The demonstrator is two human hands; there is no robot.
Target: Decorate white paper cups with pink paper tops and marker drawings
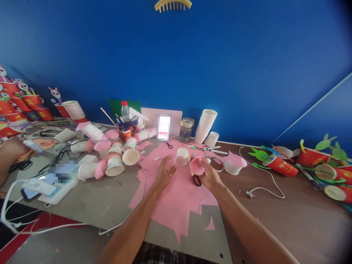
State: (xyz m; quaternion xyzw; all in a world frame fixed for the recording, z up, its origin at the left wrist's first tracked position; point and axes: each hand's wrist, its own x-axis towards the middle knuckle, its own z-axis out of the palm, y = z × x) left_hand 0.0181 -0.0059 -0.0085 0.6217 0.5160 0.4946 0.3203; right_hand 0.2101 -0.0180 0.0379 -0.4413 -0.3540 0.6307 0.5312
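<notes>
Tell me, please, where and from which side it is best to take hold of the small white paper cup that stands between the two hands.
Probably grip the white paper cup around its side wall, near the open rim, coming from above. It stands upright on the pink paper with the mouth up, and the left hand lies closest, the right hand being busy with a pink disc.

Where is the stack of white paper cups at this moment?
In the head view, the stack of white paper cups leans against the blue wall, right of centre, between the glass jar and a single white cup.

Blue wall (247, 55) behind cluttered table (288, 220)
</notes>
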